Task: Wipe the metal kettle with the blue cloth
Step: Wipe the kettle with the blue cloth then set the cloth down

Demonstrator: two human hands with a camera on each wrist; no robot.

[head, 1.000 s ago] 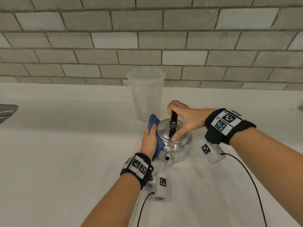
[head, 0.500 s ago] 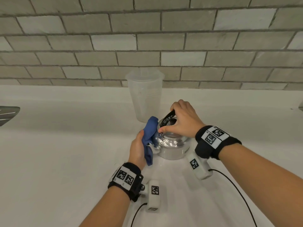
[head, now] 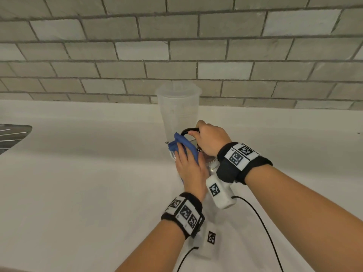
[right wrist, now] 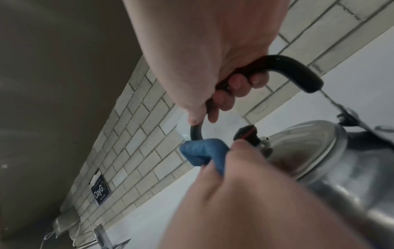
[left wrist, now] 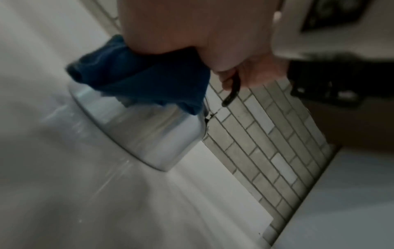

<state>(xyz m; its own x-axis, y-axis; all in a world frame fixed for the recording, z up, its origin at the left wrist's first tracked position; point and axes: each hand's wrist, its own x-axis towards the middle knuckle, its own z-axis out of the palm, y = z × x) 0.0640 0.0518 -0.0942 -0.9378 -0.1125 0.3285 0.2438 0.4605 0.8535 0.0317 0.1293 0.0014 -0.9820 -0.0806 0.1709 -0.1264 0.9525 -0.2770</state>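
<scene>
A shiny metal kettle (head: 211,163) stands on the white counter (head: 78,193), mostly hidden behind both hands. My right hand (head: 202,132) grips its black arched handle (head: 186,130) from above; the right wrist view shows the fingers curled round the handle (right wrist: 287,67). My left hand (head: 183,152) holds the bunched blue cloth (head: 179,142) and presses it on the kettle's upper left side near the lid. In the left wrist view the cloth (left wrist: 138,79) lies over the kettle (left wrist: 145,131) shoulder. The lid's black knob (right wrist: 245,133) shows beside the cloth (right wrist: 202,153).
A tall clear plastic jug (head: 178,108) stands right behind the kettle, against the grey tiled wall (head: 196,55). A metal drainer edge (head: 11,134) shows at the far left. Black cables (head: 261,222) run from the wrist cameras over the counter near me.
The kettle has been turned by its handle, so the spout that faced me now points left. My left hand has slid the cloth from the kettle's left side up over its top.
</scene>
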